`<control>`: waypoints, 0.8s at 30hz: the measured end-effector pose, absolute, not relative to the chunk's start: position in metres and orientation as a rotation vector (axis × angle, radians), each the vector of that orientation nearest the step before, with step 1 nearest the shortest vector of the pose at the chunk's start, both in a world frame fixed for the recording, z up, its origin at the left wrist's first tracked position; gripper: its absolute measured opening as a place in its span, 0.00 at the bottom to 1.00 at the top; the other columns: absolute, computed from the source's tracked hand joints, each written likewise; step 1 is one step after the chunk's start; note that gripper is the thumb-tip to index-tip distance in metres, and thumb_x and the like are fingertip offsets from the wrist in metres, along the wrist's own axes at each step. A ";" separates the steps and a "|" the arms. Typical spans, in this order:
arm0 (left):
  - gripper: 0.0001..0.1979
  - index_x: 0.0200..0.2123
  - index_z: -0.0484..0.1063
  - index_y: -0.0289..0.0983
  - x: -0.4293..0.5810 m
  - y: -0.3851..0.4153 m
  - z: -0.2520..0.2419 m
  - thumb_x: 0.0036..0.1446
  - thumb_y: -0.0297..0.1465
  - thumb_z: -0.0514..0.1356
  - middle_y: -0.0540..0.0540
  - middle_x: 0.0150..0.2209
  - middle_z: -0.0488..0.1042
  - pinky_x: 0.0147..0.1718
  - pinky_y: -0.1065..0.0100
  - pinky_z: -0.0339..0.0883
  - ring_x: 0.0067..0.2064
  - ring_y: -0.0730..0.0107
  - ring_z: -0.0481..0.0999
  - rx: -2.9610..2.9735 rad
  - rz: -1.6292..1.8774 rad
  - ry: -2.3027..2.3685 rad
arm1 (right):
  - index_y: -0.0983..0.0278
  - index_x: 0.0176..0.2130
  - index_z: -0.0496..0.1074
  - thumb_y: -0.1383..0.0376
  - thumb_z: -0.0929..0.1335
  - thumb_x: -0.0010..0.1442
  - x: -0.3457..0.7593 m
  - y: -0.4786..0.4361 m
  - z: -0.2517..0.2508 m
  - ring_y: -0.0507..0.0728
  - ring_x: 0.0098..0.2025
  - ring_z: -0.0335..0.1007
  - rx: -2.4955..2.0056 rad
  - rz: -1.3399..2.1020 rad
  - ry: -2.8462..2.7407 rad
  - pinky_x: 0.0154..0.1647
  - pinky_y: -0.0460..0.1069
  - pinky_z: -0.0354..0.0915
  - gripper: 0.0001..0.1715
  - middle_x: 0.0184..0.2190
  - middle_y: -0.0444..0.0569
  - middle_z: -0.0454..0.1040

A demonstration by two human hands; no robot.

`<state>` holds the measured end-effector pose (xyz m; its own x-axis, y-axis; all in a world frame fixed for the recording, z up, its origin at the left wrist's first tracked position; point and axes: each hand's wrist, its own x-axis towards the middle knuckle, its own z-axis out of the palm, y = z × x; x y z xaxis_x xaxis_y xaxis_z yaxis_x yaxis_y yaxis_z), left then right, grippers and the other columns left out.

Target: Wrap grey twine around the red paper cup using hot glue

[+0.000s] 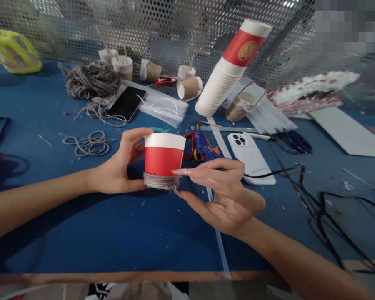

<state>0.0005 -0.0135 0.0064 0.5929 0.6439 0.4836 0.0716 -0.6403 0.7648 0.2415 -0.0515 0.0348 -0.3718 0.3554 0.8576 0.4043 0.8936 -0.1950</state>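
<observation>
A red and white paper cup (164, 160) stands upright in the air above the blue table, held by my left hand (120, 162) at its left side. Grey cord (161, 181) is wound in several turns around the cup's base. My right hand (220, 193) is at the cup's lower right, its index fingertip against the red wall. The right thumb meets the wound cord, where a short loose end shows. Behind the right fingers lies a blue glue gun (201, 143), next to red-handled scissors (192, 146), partly hidden.
Behind are a tall leaning stack of paper cups (220, 87), a grey cord bundle (92, 79), a black phone (127, 103) and several cord-wrapped cups. A white phone (253, 158) and black cable (321, 216) lie to the right. The table's front edge (128, 277) is close.
</observation>
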 end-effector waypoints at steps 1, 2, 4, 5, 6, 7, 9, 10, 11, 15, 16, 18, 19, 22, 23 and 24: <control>0.42 0.61 0.44 0.52 0.001 -0.013 0.006 0.50 0.24 0.64 0.41 0.63 0.52 0.50 0.55 0.78 0.62 0.45 0.67 2.101 1.021 0.559 | 0.61 0.41 0.72 0.76 0.76 0.50 0.241 -0.052 0.035 0.56 0.36 0.75 -0.561 -0.055 -2.004 0.33 0.53 0.74 0.20 0.36 0.47 0.83; 0.42 0.61 0.45 0.52 0.001 -0.013 0.006 0.50 0.24 0.64 0.41 0.63 0.52 0.50 0.54 0.78 0.62 0.45 0.67 2.102 1.028 0.551 | 0.62 0.41 0.72 0.76 0.76 0.50 0.241 -0.052 0.035 0.56 0.36 0.75 -0.571 -0.053 -2.014 0.33 0.53 0.74 0.20 0.36 0.46 0.83; 0.43 0.62 0.45 0.52 0.001 -0.013 0.006 0.49 0.24 0.64 0.41 0.63 0.52 0.50 0.53 0.78 0.62 0.44 0.67 2.098 1.043 0.536 | 0.62 0.42 0.72 0.77 0.76 0.50 0.240 -0.053 0.036 0.55 0.36 0.74 -0.566 -0.049 -2.021 0.32 0.53 0.73 0.21 0.36 0.45 0.84; 0.43 0.62 0.45 0.52 0.001 -0.014 0.006 0.50 0.24 0.64 0.41 0.63 0.52 0.50 0.53 0.78 0.61 0.44 0.68 2.096 1.046 0.534 | 0.62 0.43 0.72 0.77 0.76 0.50 0.240 -0.054 0.036 0.55 0.36 0.74 -0.560 -0.046 -2.016 0.32 0.53 0.73 0.22 0.36 0.45 0.84; 0.43 0.62 0.45 0.52 0.001 -0.014 0.005 0.50 0.23 0.63 0.41 0.63 0.52 0.50 0.53 0.78 0.61 0.44 0.68 2.093 1.044 0.538 | 0.62 0.43 0.72 0.77 0.76 0.50 0.240 -0.054 0.036 0.55 0.36 0.74 -0.559 -0.039 -2.012 0.31 0.53 0.73 0.22 0.36 0.45 0.84; 0.43 0.62 0.44 0.52 0.001 -0.014 0.005 0.50 0.23 0.63 0.40 0.63 0.53 0.50 0.53 0.77 0.62 0.45 0.68 2.090 1.042 0.541 | 0.61 0.44 0.72 0.77 0.76 0.50 0.240 -0.054 0.036 0.55 0.36 0.75 -0.563 -0.029 -2.008 0.31 0.53 0.72 0.23 0.37 0.44 0.84; 0.43 0.62 0.44 0.52 0.001 -0.014 0.005 0.50 0.22 0.63 0.40 0.63 0.52 0.51 0.52 0.77 0.62 0.44 0.67 2.089 1.033 0.548 | 0.59 0.45 0.72 0.77 0.76 0.51 0.240 -0.055 0.035 0.55 0.35 0.75 -0.582 -0.009 -2.009 0.29 0.54 0.72 0.24 0.37 0.43 0.84; 0.44 0.62 0.44 0.53 0.001 -0.014 0.005 0.49 0.22 0.63 0.41 0.63 0.52 0.52 0.51 0.77 0.63 0.44 0.66 2.091 1.029 0.551 | 0.59 0.45 0.72 0.76 0.75 0.51 0.240 -0.055 0.035 0.55 0.35 0.75 -0.588 -0.004 -2.009 0.29 0.54 0.72 0.24 0.37 0.43 0.84; 0.44 0.62 0.44 0.53 0.001 -0.013 0.005 0.48 0.22 0.64 0.41 0.63 0.52 0.52 0.50 0.76 0.63 0.43 0.66 2.095 1.030 0.550 | 0.58 0.46 0.72 0.76 0.75 0.51 0.240 -0.055 0.035 0.55 0.35 0.76 -0.587 -0.003 -2.010 0.29 0.54 0.71 0.25 0.37 0.42 0.84; 0.45 0.62 0.45 0.53 0.001 -0.013 0.006 0.47 0.22 0.64 0.41 0.64 0.51 0.54 0.48 0.75 0.63 0.41 0.65 2.103 1.022 0.543 | 0.58 0.45 0.71 0.76 0.76 0.51 0.239 -0.055 0.034 0.54 0.34 0.77 -0.587 -0.021 -2.016 0.30 0.54 0.71 0.25 0.37 0.42 0.84; 0.45 0.62 0.45 0.53 0.001 -0.013 0.006 0.47 0.22 0.64 0.41 0.64 0.51 0.53 0.49 0.75 0.62 0.41 0.65 2.099 1.017 0.542 | 0.59 0.45 0.71 0.76 0.76 0.51 0.239 -0.055 0.034 0.54 0.34 0.77 -0.582 -0.023 -2.014 0.31 0.54 0.72 0.24 0.37 0.42 0.84; 0.44 0.62 0.44 0.52 0.001 -0.014 0.006 0.49 0.23 0.64 0.40 0.64 0.51 0.52 0.50 0.76 0.62 0.42 0.67 2.092 1.006 0.550 | 0.60 0.44 0.71 0.76 0.75 0.51 0.240 -0.054 0.033 0.54 0.34 0.77 -0.562 -0.022 -2.005 0.32 0.53 0.72 0.22 0.37 0.43 0.84; 0.44 0.62 0.44 0.53 0.001 -0.014 0.006 0.49 0.23 0.64 0.40 0.64 0.51 0.52 0.50 0.76 0.62 0.42 0.67 2.092 1.006 0.552 | 0.61 0.43 0.71 0.75 0.76 0.51 0.240 -0.053 0.033 0.54 0.34 0.77 -0.551 -0.026 -2.000 0.32 0.53 0.72 0.21 0.36 0.44 0.83; 0.46 0.62 0.43 0.54 0.000 -0.013 0.006 0.48 0.22 0.64 0.40 0.64 0.52 0.50 0.50 0.77 0.62 0.43 0.66 2.098 1.008 0.531 | 0.60 0.41 0.71 0.73 0.77 0.50 0.241 -0.052 0.033 0.57 0.35 0.77 -0.563 -0.037 -1.985 0.32 0.55 0.72 0.20 0.36 0.48 0.82; 0.47 0.62 0.42 0.55 0.000 -0.013 0.006 0.47 0.21 0.65 0.40 0.64 0.53 0.50 0.50 0.77 0.63 0.43 0.66 2.097 1.006 0.520 | 0.60 0.41 0.71 0.73 0.77 0.49 0.242 -0.052 0.034 0.57 0.35 0.77 -0.574 -0.032 -1.987 0.33 0.55 0.72 0.20 0.37 0.48 0.82; 0.47 0.62 0.42 0.55 0.001 -0.013 0.006 0.47 0.21 0.65 0.40 0.63 0.54 0.50 0.49 0.77 0.63 0.44 0.66 2.091 1.001 0.515 | 0.60 0.41 0.71 0.74 0.76 0.49 0.242 -0.052 0.034 0.57 0.36 0.77 -0.575 -0.024 -1.990 0.33 0.55 0.72 0.21 0.36 0.49 0.82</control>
